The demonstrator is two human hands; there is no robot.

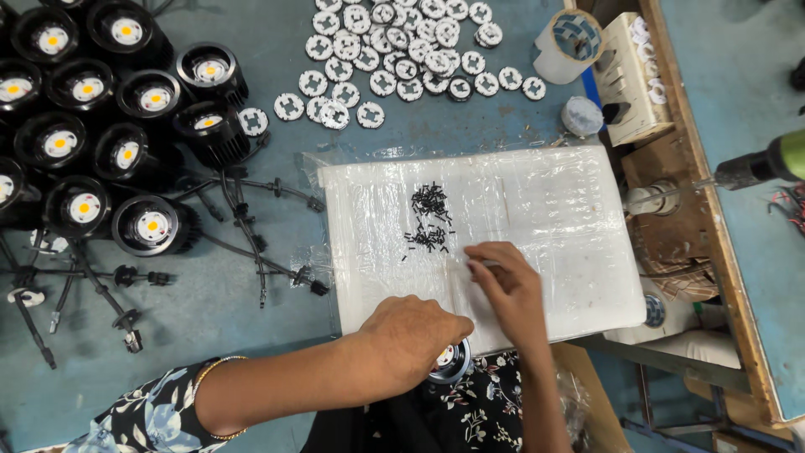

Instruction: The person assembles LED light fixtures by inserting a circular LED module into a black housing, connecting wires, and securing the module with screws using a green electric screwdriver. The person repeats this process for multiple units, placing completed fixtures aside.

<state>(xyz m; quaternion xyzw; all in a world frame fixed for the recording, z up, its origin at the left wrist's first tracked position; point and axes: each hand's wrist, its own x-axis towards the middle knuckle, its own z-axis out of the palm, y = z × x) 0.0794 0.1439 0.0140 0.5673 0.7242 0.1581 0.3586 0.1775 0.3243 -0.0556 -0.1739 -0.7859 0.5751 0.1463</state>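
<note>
My left hand (411, 340) is closed over a black round lamp housing (453, 362) at the near edge of a white foam pad wrapped in clear plastic (553, 210). My right hand (507, 285) rests on the pad with its fingertips pinched together just right of a small heap of black screws (430, 220). Whether a screw is between the fingers I cannot tell.
Several black round lamps with yellow centres (84, 126) and trailing black cables (251, 235) fill the left of the blue table. White round holders (394, 50) lie scattered at the top. A tape roll (568, 42), a wooden tray (671, 168) and a green power screwdriver (767, 164) stand on the right.
</note>
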